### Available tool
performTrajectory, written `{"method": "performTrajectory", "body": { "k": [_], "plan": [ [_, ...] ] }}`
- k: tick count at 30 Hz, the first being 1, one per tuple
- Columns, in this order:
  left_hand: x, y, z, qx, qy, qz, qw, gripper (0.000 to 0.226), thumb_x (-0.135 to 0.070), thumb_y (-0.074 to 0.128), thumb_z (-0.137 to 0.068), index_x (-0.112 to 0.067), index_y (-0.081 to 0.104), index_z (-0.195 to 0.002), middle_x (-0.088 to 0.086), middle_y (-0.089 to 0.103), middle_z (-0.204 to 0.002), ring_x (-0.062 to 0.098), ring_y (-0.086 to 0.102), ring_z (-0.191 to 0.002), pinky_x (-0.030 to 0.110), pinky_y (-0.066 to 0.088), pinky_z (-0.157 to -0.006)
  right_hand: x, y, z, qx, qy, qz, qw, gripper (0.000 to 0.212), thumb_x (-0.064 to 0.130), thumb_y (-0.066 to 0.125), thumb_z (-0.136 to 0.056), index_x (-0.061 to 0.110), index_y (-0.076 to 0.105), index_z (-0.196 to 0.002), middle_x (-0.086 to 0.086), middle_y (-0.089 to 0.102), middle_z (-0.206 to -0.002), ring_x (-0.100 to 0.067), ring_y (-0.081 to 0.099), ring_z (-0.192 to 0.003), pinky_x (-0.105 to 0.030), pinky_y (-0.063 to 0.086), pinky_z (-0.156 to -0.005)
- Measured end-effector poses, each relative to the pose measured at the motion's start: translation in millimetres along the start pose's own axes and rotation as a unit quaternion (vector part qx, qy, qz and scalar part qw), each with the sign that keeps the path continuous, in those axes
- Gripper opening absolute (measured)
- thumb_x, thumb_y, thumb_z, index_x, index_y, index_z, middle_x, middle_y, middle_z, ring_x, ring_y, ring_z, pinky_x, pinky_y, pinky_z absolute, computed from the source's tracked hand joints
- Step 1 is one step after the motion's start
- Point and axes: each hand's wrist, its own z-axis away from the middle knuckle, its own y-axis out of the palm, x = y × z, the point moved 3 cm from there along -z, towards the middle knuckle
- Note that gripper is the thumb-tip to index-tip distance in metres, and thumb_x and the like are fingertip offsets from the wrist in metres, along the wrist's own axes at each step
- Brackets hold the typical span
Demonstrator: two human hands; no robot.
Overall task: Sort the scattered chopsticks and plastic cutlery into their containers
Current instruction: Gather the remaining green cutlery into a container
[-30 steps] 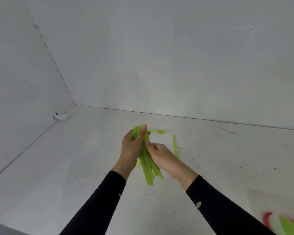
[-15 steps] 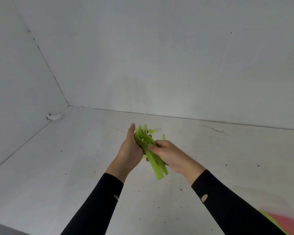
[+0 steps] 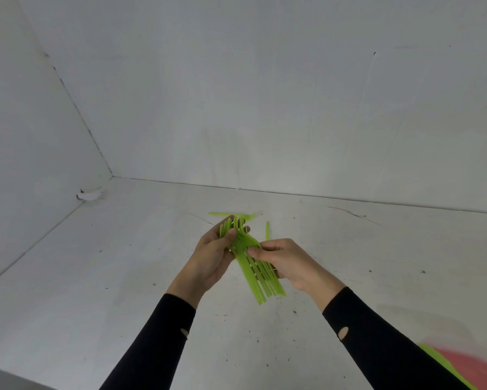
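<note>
1. White counter (image 3: pixel 96 277) lies under the green cutlery bunch (image 3: pixel 253 274).
2. Blurry red container (image 3: pixel 484 370): far right of the bunch, nearer the person.
3. Left hand (image 3: pixel 211 257): fingers curled round the bunch's top end.
4. Right hand (image 3: pixel 287 263): fingers & thumb pinch the bunch's middle.
5. Loose green pieces (image 3: pixel 217 213) lie on the counter just behind the bunch.

Head camera faces forward-down, close above the green cutlery (image 3: pixel 246 258).
</note>
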Motion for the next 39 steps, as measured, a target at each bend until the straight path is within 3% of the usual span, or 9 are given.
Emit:
{"method": "performTrajectory", "body": {
  "k": [8,12,16,19,23,27,30,34,39],
  "plan": [
    [8.2,9.6,4.5,-0.048,0.006,-0.061,0.997,0.054,-0.017,0.068,-0.084,-0.003,0.048,-0.132,0.010,0.069,-0.113,0.021,0.069,-0.100,0.030,0.058,-0.078,-6.1,8.3,3.2,0.061,0.014,0.041,0.997,0.026,0.025,0.070,-0.090,0.004,0.073,-0.106,-0.012,0.076,-0.095,-0.023,0.074,-0.083,-0.035,0.061,-0.074],
    [13.3,-7.4,4.2,-0.063,0.011,-0.058,0.996,0.032,-0.008,0.054,-0.098,-0.009,0.049,-0.129,0.012,0.067,-0.114,0.026,0.070,-0.094,0.035,0.060,-0.075,-17.8,8.3,2.0,0.081,0.036,0.132,0.987,0.047,0.057,0.052,-0.094,0.018,0.071,-0.109,0.002,0.075,-0.095,-0.011,0.072,-0.083,-0.024,0.058,-0.070],
    [-0.3,-31.0,0.0,-0.105,0.022,-0.087,0.990,0.025,-0.006,0.054,-0.098,-0.008,0.055,-0.123,0.012,0.062,-0.107,0.021,0.063,-0.081,0.036,0.061,-0.072,-28.3,-25.8,-26.5,-0.048,0.022,0.170,0.984,0.040,0.042,0.044,-0.102,0.012,0.066,-0.117,-0.003,0.072,-0.107,-0.018,0.067,-0.088,-0.032,0.054,-0.081],
    [-12.9,-46.2,-7.8,-0.130,0.014,-0.176,0.976,0.018,-0.005,0.062,-0.094,-0.008,0.065,-0.111,0.009,0.061,-0.093,0.016,0.059,-0.072,0.033,0.058,-0.066,-36.5,-44.0,-49.0,-0.087,-0.065,0.380,0.918,0.034,0.013,0.041,-0.102,0.015,0.062,-0.129,-0.004,0.060,-0.131,-0.019,0.060,-0.111,-0.029,0.048,-0.093],
    [-23.7,-53.1,-26.1,-0.157,0.014,-0.292,0.943,0.010,-0.006,0.065,-0.091,-0.011,0.072,-0.096,0.005,0.058,-0.076,0.014,0.054,-0.061,0.027,0.054,-0.059,-43.2,-37.0,-74.3,0.013,-0.103,0.603,0.791,0.069,-0.014,0.038,-0.089,0.025,0.046,-0.144,0.000,0.034,-0.153,-0.021,0.037,-0.137,-0.034,0.043,-0.101],
    [-27.2,-63.5,-41.5,-0.127,0.007,-0.399,0.908,0.015,-0.020,0.082,-0.080,-0.009,0.071,-0.083,-0.002,0.059,-0.065,0.010,0.053,-0.052,0.022,0.050,-0.053,-45.2,-40.9,-97.7,0.044,-0.152,0.720,0.676,0.069,-0.012,0.045,-0.090,0.025,0.040,-0.148,-0.003,0.021,-0.161,-0.023,0.023,-0.145,-0.034,0.033,-0.109],
    [-22.0,-82.3,-53.5,-0.098,-0.009,-0.558,0.824,0.014,-0.020,0.083,-0.077,-0.012,0.073,-0.083,-0.003,0.063,-0.076,0.010,0.059,-0.064,0.018,0.048,-0.052,-52.8,-46.9,-116.7,0.048,-0.210,0.736,0.642,0.053,-0.007,0.051,-0.091,0.017,0.053,-0.137,-0.008,0.035,-0.154,-0.025,0.031,-0.141,-0.035,0.033,-0.107],
    [-9.4,-110.1,-65.0,-0.069,-0.045,-0.659,0.748,0.026,-0.022,0.087,-0.069,-0.020,0.068,-0.087,-0.003,0.061,-0.090,0.013,0.056,-0.084,0.013,0.040,-0.064,-43.7,-45.2,-137.3,0.020,-0.297,0.663,0.687,0.011,0.013,0.058,-0.096,0.011,0.063,-0.105,-0.005,0.063,-0.115,-0.024,0.057,-0.104,-0.034,0.044,-0.089],
    [8.7,-119.8,-68.9,-0.025,-0.073,-0.708,0.702,0.029,-0.023,0.084,-0.071,-0.025,0.066,-0.093,-0.007,0.057,-0.091,0.013,0.053,-0.088,0.024,0.039,-0.071,-10.3,-35.0,-170.9,-0.080,-0.214,0.457,0.860,0.005,0.015,0.042,-0.100,0.012,0.041,-0.095,0.001,0.044,-0.089,-0.016,0.041,-0.062,-0.033,0.035,-0.062]
  ]
}}
